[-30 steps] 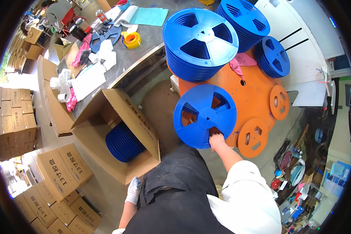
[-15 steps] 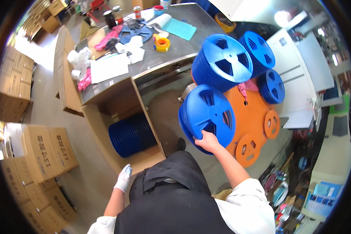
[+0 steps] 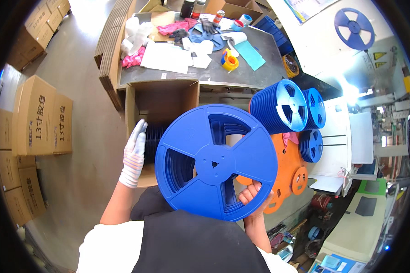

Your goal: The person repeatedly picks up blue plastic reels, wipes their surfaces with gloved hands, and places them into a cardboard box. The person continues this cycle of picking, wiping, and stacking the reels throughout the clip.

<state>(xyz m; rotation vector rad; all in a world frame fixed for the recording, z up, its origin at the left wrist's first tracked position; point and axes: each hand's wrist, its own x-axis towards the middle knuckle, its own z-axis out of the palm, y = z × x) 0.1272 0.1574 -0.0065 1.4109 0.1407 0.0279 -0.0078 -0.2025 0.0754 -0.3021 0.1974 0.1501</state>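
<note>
In front of my body is a stack of blue plastic reels [image 3: 202, 175], its round front flange facing me. My right hand [image 3: 253, 195] grips it at the lower right, fingers curled through a window over the rim. My left hand [image 3: 134, 157], in a white striped glove, is held up just left of the stack. Its fingers are stretched out and hold nothing. Behind the stack stands an open cardboard box [image 3: 187, 95]. Dark blue reels [image 3: 154, 136] inside it show only partly between my glove and the stack.
More blue reel stacks [image 3: 264, 109] stand on an orange surface [image 3: 282, 157] at the right. A grey worktable [image 3: 259, 79] beyond the box carries gloves, a yellow tape dispenser [image 3: 230, 62] and paper. Closed cartons [image 3: 34, 118] are piled at the left; flattened cardboard [image 3: 109, 63] leans beside the table.
My right hand has brought the reel stack from the orange surface leftward, in front of my body. My left hand has risen beside it. The view has shifted.
</note>
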